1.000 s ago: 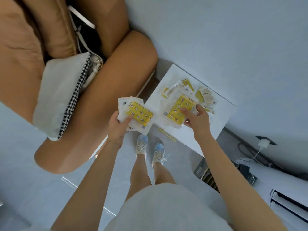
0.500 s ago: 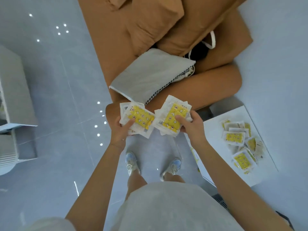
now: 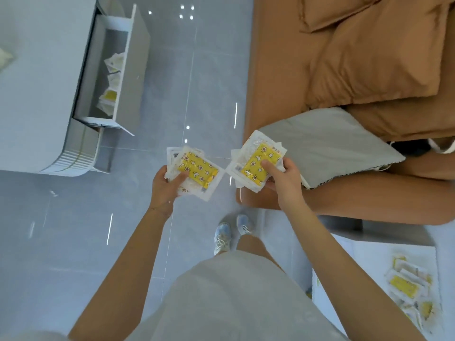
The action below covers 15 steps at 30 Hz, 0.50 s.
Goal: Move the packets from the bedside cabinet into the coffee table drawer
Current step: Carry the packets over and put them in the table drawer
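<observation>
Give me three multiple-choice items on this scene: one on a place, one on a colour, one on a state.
1. Where do the loose packets lie?
A. on the sofa
B. on the cabinet
C. on the floor

2. What colour is the panel on the left stack in the left hand and on the right stack in the right hand?
A. yellow
B. red
C. green

3. How is the drawer?
A. shut
B. open and bare
C. open with stored packets

Key:
1 B: they sit on the white top at lower right.
2 A: both top packets show a yellow print.
3 C: it is pulled out, with several packets inside.
</observation>
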Each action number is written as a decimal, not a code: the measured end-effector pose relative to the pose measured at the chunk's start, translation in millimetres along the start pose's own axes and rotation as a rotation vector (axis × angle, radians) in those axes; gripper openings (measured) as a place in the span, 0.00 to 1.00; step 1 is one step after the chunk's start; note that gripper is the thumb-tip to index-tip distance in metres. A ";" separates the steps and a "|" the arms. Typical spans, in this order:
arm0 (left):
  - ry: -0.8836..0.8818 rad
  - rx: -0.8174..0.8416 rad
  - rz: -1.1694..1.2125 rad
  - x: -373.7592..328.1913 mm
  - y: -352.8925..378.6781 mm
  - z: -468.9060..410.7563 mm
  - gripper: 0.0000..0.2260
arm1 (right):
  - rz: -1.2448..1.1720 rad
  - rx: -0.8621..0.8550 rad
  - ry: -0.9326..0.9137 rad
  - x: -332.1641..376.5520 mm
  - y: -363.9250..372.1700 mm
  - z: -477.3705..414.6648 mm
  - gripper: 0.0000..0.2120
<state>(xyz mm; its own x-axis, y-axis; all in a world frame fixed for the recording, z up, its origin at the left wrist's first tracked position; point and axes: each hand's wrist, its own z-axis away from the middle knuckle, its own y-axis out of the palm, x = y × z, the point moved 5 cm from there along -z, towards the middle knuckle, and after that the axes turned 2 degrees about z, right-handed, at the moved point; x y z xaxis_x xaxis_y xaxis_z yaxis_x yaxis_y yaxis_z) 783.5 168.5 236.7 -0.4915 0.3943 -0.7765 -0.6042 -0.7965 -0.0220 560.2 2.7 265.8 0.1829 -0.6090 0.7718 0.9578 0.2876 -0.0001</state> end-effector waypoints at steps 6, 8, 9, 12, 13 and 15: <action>0.009 -0.087 0.101 -23.6 -31.4 -37.1 0.13 | 0.061 0.093 0.005 24.8 72.7 -41.4 0.10; 0.009 -0.115 0.130 -33.3 -35.7 -53.6 0.13 | 0.080 0.120 0.006 33.0 95.7 -59.7 0.13; 0.004 -0.130 0.151 -38.4 -37.2 -60.8 0.13 | 0.097 0.127 0.011 37.1 106.3 -68.6 0.14; -0.016 -0.173 0.231 -55.5 -38.5 -82.7 0.13 | 0.138 0.142 0.016 55.6 135.1 -94.6 0.14; -0.029 -0.187 0.250 -60.8 -39.8 -89.5 0.13 | 0.150 0.148 0.023 62.5 144.1 -101.7 0.15; -0.045 -0.224 0.287 -70.3 -45.6 -102.9 0.13 | 0.163 0.173 0.038 75.6 163.4 -115.5 0.16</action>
<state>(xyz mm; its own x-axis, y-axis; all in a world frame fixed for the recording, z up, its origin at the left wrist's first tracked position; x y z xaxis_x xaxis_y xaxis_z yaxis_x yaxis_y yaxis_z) 910.1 130.0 227.6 -0.6513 0.1563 -0.7426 -0.2882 -0.9562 0.0516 756.1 -81.7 250.7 0.3433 -0.5709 0.7458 0.8634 0.5044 -0.0112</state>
